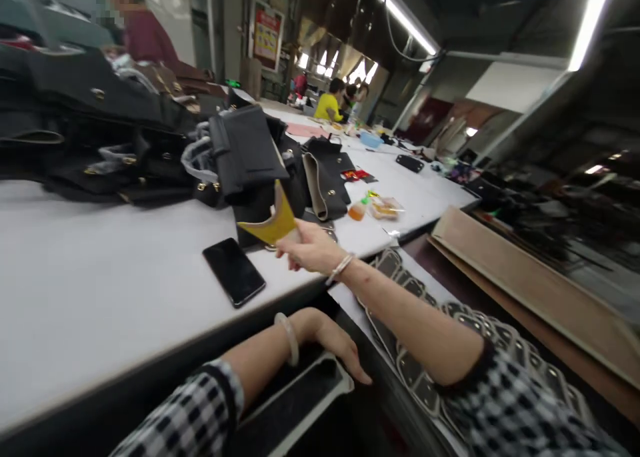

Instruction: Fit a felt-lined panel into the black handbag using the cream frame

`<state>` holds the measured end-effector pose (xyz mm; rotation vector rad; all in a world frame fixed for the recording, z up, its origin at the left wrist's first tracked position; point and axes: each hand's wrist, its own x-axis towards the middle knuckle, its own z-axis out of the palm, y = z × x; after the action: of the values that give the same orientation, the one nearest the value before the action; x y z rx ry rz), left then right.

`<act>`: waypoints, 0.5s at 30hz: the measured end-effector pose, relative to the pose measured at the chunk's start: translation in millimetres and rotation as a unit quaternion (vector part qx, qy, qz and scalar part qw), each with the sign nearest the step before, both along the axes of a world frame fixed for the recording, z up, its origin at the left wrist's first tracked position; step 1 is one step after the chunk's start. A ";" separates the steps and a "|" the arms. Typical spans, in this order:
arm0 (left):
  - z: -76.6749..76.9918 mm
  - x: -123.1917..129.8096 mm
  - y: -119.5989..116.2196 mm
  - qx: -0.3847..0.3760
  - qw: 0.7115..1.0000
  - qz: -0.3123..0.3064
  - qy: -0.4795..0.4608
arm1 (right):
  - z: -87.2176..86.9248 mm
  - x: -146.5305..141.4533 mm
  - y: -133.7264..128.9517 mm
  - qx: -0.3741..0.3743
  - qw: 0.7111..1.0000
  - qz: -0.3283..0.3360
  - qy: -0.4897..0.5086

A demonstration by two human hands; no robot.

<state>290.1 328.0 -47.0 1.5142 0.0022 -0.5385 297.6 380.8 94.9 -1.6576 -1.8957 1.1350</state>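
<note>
My right hand reaches over the front edge of the table, its fingers pinched on a yellow, curved piece with two points and a pale edge. Near it, beyond the table edge, stand black handbags. A black smartphone lies to the left of that hand. Lower down, my left hand bends over the end of a dark panel with pale edges. Its fingers lie close together along the panel's end, and part of the grip is hidden.
More black bags are heaped at the left on the white table. A small orange bottle and a clear packet lie farther right. Rows of pale-edged dark parts sit beside my right arm, near cardboard. Co-workers are farther back.
</note>
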 end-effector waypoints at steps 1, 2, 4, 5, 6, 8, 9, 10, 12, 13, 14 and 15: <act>-4.6 6.8 -0.1 -0.002 0.999 -0.031 0.020 | 4.6 36.7 -19.3 -0.021 0.999 -0.047 0.011; -7.9 10.5 1.4 -0.002 0.998 -0.050 0.037 | 7.3 71.7 -41.9 -0.051 0.995 -0.085 0.018; -11.0 11.3 6.8 0.002 0.997 -0.052 0.054 | 5.9 131.4 -92.6 -0.124 0.982 -0.136 0.030; -11.1 9.9 9.6 0.003 0.997 -0.047 0.058 | 1.5 154.1 -118.1 -0.159 0.975 -0.153 0.035; -10.5 8.3 11.6 0.003 0.997 -0.044 0.062 | -5.2 171.2 -142.4 -0.191 0.967 -0.164 0.037; -8.6 5.8 13.0 -0.006 0.996 -0.043 0.073 | -23.2 187.8 -184.3 -0.280 0.941 -0.179 0.064; -7.5 5.1 12.4 -0.012 0.996 -0.043 0.079 | -33.3 187.9 -201.0 -0.315 0.929 -0.173 0.088; -6.4 4.8 11.5 -0.019 0.995 -0.045 0.085 | -43.5 183.7 -214.4 -0.347 0.918 -0.159 0.111; -4.1 4.3 9.5 -0.028 0.994 -0.044 0.094 | -62.2 166.6 -231.2 -0.382 0.903 -0.151 0.124; -3.0 3.9 8.8 -0.027 0.994 -0.042 0.097 | -70.4 156.3 -235.0 -0.393 0.898 -0.157 0.120; -1.8 3.3 8.6 -0.023 0.994 -0.038 0.100 | -77.6 146.4 -236.3 -0.399 0.895 -0.167 0.111; -0.8 2.5 8.6 -0.018 0.994 -0.033 0.101 | -83.8 137.8 -235.8 -0.402 0.892 -0.176 0.103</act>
<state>292.7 336.6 -47.9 1.4239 0.0996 -0.7398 435.4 145.0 11.1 -2.0408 -0.9484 1.9803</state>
